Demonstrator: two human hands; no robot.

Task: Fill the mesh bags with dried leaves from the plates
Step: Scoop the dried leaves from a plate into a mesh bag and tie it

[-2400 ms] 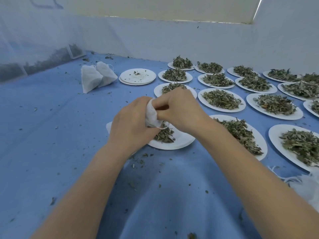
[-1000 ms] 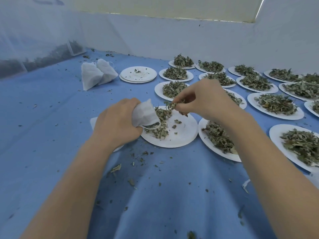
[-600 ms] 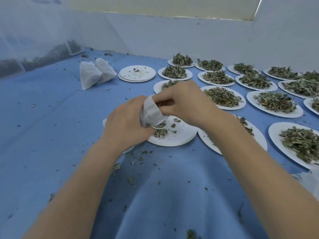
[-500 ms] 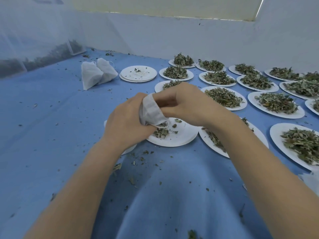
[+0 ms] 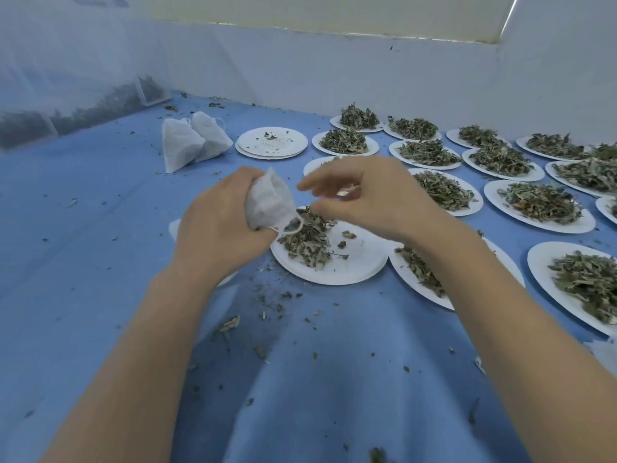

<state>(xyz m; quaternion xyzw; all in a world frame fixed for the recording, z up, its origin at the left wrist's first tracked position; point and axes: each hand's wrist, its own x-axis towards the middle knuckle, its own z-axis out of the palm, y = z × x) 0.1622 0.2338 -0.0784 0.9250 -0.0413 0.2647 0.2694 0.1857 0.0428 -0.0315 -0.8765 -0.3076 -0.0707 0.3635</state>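
- While half a second ago both hands met at the mouth of the bag, they are now apart: the left hand (image 5: 220, 225) keeps its grip clenched round the white mesh bag (image 5: 268, 203), whose mouth points right and down toward the near plate (image 5: 354, 262).
- Two filled mesh bags (image 5: 193, 140) lie well back on the blue worktop (image 5: 83, 228), toward its far left, unmoved since the earlier frames, just left of a stack of plates (image 5: 272, 143) that carries only crumbs.
- Just below the held bag's mouth a heap of dried leaves (image 5: 309, 240) lies on the left half of the near plate; more of the heap shows now than half a second ago, when the hands covered it.
- Loose leaf crumbs (image 5: 273, 305) are scattered on the worktop in front of that plate, toward its near edge.
- The right hand (image 5: 370, 195) has drawn back from the bag and hovers above the plate, its grip released: fingers spread and loosely bent, blurred by motion, holding nothing that can be made out.
- Under the right forearm a second plate of leaves (image 5: 417, 269) touches the near plate's right rim.
- Rows of heaped plates (image 5: 541, 202) run to the worktop's far right, placed as before.
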